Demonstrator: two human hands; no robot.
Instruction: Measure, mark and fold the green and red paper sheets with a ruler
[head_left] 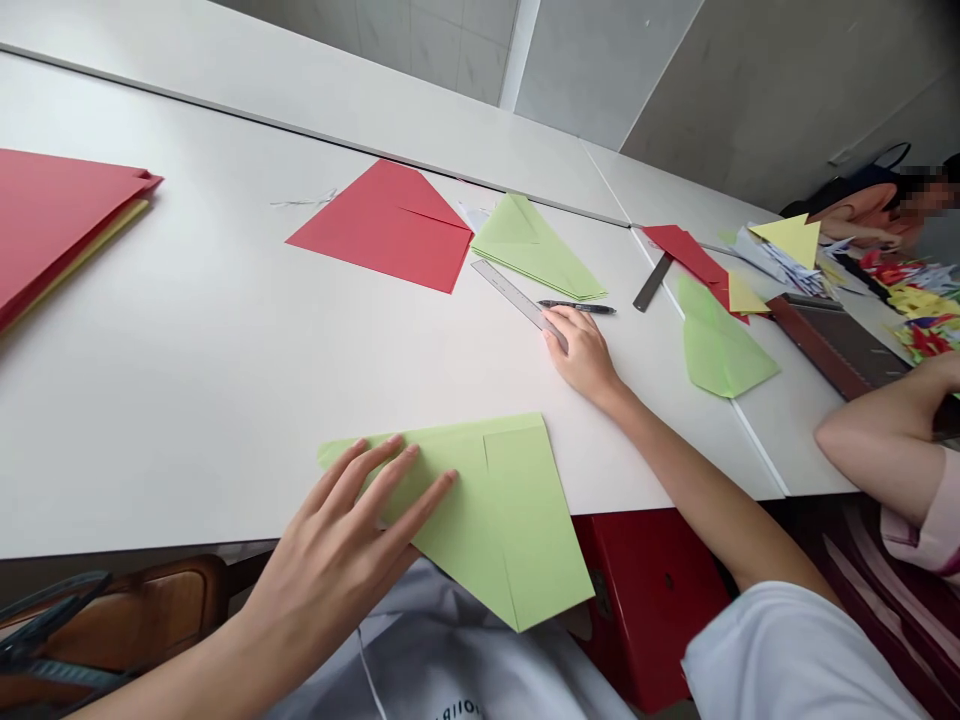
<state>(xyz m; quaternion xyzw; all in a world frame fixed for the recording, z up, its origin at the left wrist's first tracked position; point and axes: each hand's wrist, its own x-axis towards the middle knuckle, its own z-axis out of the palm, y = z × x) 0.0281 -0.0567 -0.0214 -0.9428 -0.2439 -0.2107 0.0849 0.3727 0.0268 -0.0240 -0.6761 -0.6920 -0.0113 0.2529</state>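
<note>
My left hand (352,535) lies flat with its fingers spread on a folded light-green paper (510,520) that hangs over the near edge of the white table (225,340). My right hand (583,350) is stretched out to the right, its fingertips resting on the near end of a clear plastic ruler (514,292); what the fingers do beneath is hidden. A black pen (577,307) lies just beyond that hand. Behind the ruler lie a folded red paper (390,228) and another folded green paper (536,250).
A stack of red and yellow sheets (52,225) sits at the far left. To the right are a dark ruler (651,284), red, yellow and green folded papers (716,345), a paper cutter (836,345) and colourful paper shapes. Another person's arm (885,430) rests at the right edge.
</note>
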